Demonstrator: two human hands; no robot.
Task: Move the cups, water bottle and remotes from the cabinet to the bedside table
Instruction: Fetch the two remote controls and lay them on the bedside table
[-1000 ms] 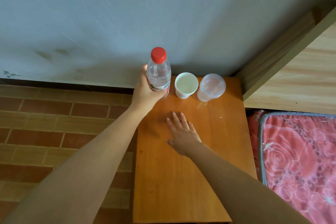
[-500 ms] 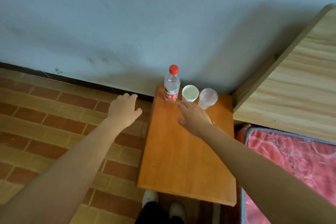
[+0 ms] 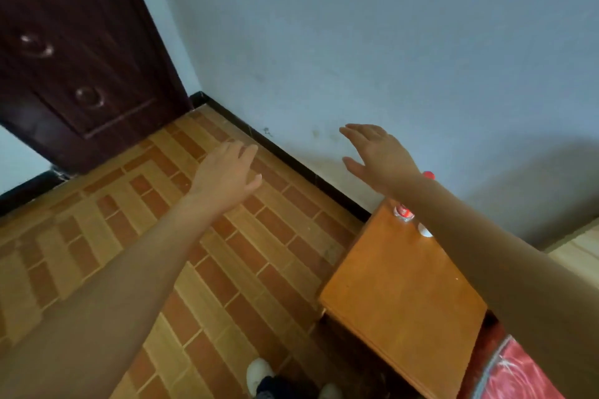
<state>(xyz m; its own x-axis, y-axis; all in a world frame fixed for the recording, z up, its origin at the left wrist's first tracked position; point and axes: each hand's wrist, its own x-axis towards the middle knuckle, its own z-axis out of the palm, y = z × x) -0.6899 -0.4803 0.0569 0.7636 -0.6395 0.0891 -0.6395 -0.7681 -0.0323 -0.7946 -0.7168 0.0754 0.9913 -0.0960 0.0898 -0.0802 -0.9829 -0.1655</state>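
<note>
The orange wooden bedside table (image 3: 402,301) stands at the lower right against the wall. On its far corner stands the water bottle (image 3: 403,214) with a red cap, mostly hidden behind my right forearm. Just right of the bottle a sliver of the white cup (image 3: 424,231) shows; the clear cup is hidden. My left hand (image 3: 227,172) is held out over the floor, empty, fingers apart. My right hand (image 3: 379,155) is raised in front of the wall, left of the table, empty and spread. No remotes or cabinet are in view.
A dark brown door (image 3: 77,52) fills the upper left. The floor (image 3: 162,236) is brick-pattern tile. A red patterned mattress (image 3: 525,372) shows at the lower right, and a pale wooden bed board (image 3: 580,253) at the right edge. My white shoes (image 3: 259,372) are at the bottom.
The view has swung left, away from the table, towards the door. My left hand let go of the bottle, which stays on the table. Both hands lifted off and moved left, empty.
</note>
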